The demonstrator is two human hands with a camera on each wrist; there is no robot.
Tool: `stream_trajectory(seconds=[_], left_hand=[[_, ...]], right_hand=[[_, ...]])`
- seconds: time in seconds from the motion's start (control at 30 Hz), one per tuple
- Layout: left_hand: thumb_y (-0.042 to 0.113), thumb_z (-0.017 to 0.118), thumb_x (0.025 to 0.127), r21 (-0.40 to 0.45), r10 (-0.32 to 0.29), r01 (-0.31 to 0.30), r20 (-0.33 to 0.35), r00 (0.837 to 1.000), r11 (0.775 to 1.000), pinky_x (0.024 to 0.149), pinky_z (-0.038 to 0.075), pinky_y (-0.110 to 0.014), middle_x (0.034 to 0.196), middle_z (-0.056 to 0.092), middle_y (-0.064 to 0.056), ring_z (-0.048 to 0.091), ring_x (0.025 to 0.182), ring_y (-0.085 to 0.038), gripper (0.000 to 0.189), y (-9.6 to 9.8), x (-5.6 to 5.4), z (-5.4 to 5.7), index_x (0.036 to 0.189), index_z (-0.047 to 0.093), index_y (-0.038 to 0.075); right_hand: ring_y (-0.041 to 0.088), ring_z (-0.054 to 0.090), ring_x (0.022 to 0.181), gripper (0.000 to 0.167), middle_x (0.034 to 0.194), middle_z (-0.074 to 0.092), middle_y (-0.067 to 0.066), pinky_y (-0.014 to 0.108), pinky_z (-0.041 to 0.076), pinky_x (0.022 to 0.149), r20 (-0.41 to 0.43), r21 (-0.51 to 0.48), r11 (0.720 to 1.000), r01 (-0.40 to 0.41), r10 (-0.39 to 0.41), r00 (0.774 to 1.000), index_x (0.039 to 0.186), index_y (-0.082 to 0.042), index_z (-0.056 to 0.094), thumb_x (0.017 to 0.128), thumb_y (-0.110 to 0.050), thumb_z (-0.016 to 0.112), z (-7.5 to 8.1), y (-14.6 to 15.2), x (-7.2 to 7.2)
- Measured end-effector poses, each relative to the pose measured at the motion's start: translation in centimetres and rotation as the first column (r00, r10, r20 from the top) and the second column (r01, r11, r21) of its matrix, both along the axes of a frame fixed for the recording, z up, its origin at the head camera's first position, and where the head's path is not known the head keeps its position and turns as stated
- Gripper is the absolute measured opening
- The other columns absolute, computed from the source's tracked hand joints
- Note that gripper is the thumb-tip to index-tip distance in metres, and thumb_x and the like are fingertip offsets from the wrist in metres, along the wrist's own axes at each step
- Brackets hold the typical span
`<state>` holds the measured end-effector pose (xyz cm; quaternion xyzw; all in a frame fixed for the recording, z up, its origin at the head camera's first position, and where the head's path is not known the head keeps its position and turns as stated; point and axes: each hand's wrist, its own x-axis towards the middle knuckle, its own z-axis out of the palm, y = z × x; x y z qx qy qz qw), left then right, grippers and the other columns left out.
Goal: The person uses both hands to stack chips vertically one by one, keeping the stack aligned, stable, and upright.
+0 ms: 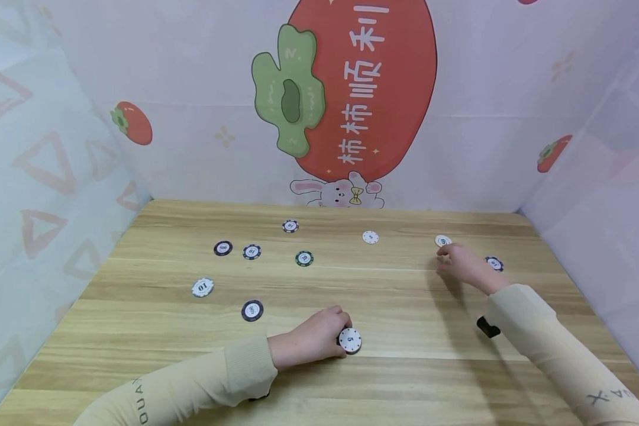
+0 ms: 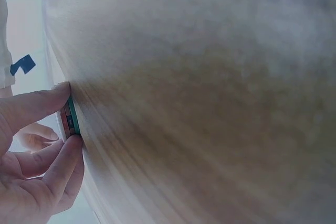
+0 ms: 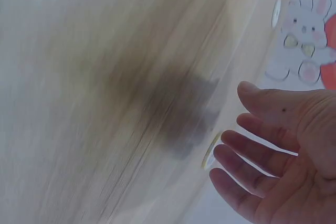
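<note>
Poker chips lie scattered on a wooden table [image 1: 404, 313]. My left hand [image 1: 342, 336] rests on the table near its front and pinches a small stack of chips [image 1: 349, 341] with a white chip on top. In the left wrist view the thumb and fingers [image 2: 59, 157] clamp the stack's edge [image 2: 71, 118]. My right hand [image 1: 445, 257] reaches to the far right, fingers relaxed, just short of a white chip [image 1: 443, 241]. In the right wrist view that hand [image 3: 239, 129] is spread and holds nothing, with the white chip [image 3: 211, 150] at its fingertips.
Loose chips: dark ones [image 1: 222, 248], [image 1: 252, 251], [image 1: 252, 310], a green one [image 1: 304, 258], white ones [image 1: 202, 287], [image 1: 370, 236], one at the back [image 1: 290, 225], one behind my right wrist [image 1: 494, 263]. Printed walls enclose the table on three sides.
</note>
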<state>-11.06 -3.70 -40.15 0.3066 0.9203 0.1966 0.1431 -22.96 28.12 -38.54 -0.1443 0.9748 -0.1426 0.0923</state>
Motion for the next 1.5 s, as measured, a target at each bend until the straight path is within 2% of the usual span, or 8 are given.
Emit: stream_trajectory(seconds=[0.2, 0.57, 0.97, 1.2, 1.5], left_hand=[[0.018, 0.08, 0.067, 0.005, -0.01, 0.01, -0.017, 1.0, 1.0, 0.07, 0.043, -0.016, 0.084, 0.05, 0.005, 0.048, 0.075, -0.004, 0.033, 0.0, -0.1, -0.1, 0.093, 0.062, 0.008], [0.018, 0.079, 0.068, 0.002, -0.006, 0.006, -0.007, 1.0, 1.0, 0.07, 0.043, -0.017, 0.085, 0.051, 0.005, 0.048, 0.075, -0.004, 0.033, 0.0, 0.0, 0.1, 0.094, 0.062, 0.008], [0.018, 0.079, 0.068, -0.001, -0.007, 0.007, -0.012, 1.0, 1.0, 0.07, 0.043, -0.016, 0.085, 0.051, 0.005, 0.048, 0.076, -0.003, 0.033, -0.1, -0.1, -0.2, 0.094, 0.062, 0.008], [0.018, 0.079, 0.067, 0.002, -0.006, 0.006, -0.012, 1.0, 1.0, 0.071, 0.043, -0.016, 0.085, 0.051, 0.005, 0.048, 0.077, -0.004, 0.033, 0.0, -0.1, -0.1, 0.094, 0.062, 0.008], [0.018, 0.079, 0.068, 0.0, 0.002, -0.002, 0.0, 1.0, 1.0, 0.071, 0.043, -0.017, 0.086, 0.051, 0.005, 0.048, 0.077, -0.004, 0.034, 0.0, 0.0, 0.0, 0.095, 0.062, 0.008]], right_hand=[[0.05, 0.049, 0.101, 0.036, 0.113, 0.049, 0.037, 0.055, 0.041, 0.082, -0.005, 0.018, 0.999, 0.037, -0.037, 0.999, 0.11, 0.015, 0.052, 0.084, -0.01, 0.059, 0.1, 1.7, -0.4], [0.054, 0.047, 0.098, 0.044, 0.106, 0.051, 0.04, 0.057, 0.039, 0.084, -0.05, 0.051, 0.996, 0.075, -0.073, 0.996, 0.108, 0.022, 0.047, 0.083, -0.012, 0.057, 0.1, 4.9, -0.8], [0.057, 0.039, 0.105, 0.054, 0.115, 0.041, 0.044, 0.059, 0.035, 0.088, 0.004, 0.092, 0.988, 0.121, -0.122, 0.993, 0.114, 0.026, 0.039, 0.084, -0.015, 0.056, 0.0, 7.5, -0.8], [0.058, 0.039, 0.105, 0.053, 0.115, 0.041, 0.044, 0.06, 0.035, 0.087, 0.022, 0.095, 0.987, 0.129, -0.132, 0.991, 0.116, 0.025, 0.038, 0.084, -0.014, 0.055, -0.2, 8.2, -0.9], [0.055, 0.045, 0.1, 0.041, 0.108, 0.049, 0.04, 0.058, 0.039, 0.083, 0.008, 0.11, 0.988, 0.109, -0.111, 0.994, 0.111, 0.022, 0.045, 0.085, -0.008, 0.055, -0.4, 8.1, -0.9]])
